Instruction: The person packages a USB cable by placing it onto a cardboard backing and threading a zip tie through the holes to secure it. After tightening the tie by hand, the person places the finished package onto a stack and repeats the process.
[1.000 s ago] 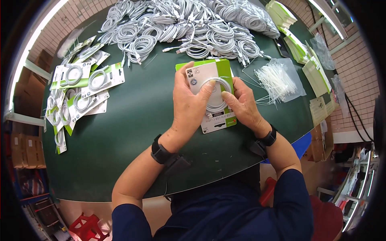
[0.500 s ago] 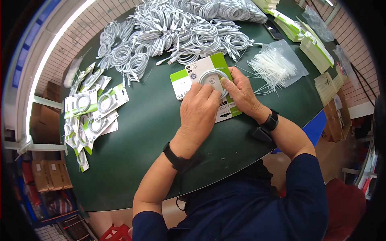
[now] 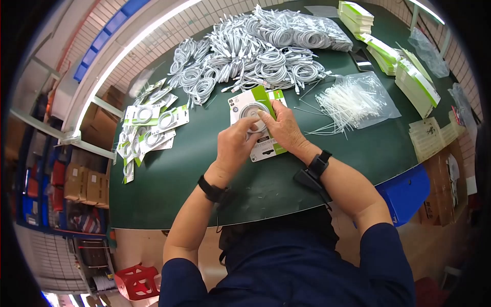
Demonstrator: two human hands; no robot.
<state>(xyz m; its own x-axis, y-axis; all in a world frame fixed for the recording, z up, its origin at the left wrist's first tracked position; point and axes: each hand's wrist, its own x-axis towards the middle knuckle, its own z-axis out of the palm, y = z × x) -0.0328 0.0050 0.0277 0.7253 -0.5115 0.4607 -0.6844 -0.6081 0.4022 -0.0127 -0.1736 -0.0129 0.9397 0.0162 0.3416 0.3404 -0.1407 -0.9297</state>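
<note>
A white-and-green packaging card (image 3: 265, 149) sits tilted between my hands over the table, with a coiled white USB cable (image 3: 250, 106) lying against its face. My right hand (image 3: 286, 128) grips the card's right side, thumb pressed over the coil. At the coil's lower left, my left hand (image 3: 234, 146) has its fingers curled in, thumb and forefinger pinching the cable; the exact contact is partly hidden. Part of another green-and-white card (image 3: 279, 97) shows behind, next to my right fingers. To the right lies a spread of white cable ties (image 3: 350, 102) on a clear bag.
A big heap of coiled grey-white cables (image 3: 266, 56) covers the far side of the green table (image 3: 204, 130). Carded cables (image 3: 148, 128) are piled at left. Stacks of flat cards (image 3: 414, 84) stand at far right, near a dark phone-like slab (image 3: 362, 60). A blue bin (image 3: 401, 197) is below the right edge.
The view has shifted, so the tabletop appears lower and the piles sit further right. My left fingers have moved from over the coil's middle to its lower left edge. My right hand still grips the card.
</note>
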